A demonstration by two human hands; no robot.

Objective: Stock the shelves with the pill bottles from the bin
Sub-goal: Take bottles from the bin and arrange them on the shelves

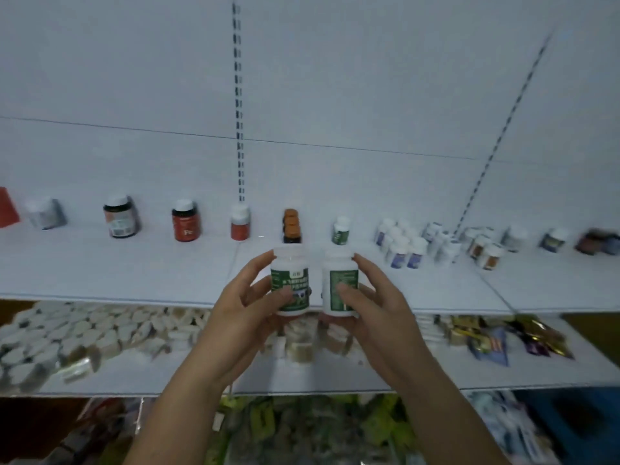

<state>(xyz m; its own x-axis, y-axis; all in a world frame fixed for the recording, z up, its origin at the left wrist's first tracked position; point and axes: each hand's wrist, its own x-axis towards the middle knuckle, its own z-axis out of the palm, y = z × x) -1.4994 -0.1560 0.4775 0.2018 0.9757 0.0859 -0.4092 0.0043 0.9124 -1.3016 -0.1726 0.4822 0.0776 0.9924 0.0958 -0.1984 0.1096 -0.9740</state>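
My left hand [240, 310] grips a white pill bottle with a green label [290, 280], upright. My right hand [372, 303] grips a second white bottle with a green label [339, 283] right beside it. Both bottles hover over the front edge of the white upper shelf [134, 270]. A matching small green-labelled bottle [341, 230] stands farther back on that shelf, just behind my right hand's bottle. The bin is not in view.
Along the upper shelf's back stand spaced bottles: a dark jar [120, 216], a red one [185, 220], a red-and-white one [240, 223], an orange-capped row [291, 226], and white clusters [402, 245] to the right. The lower shelf [100, 380] holds several white-capped bottles and packets.
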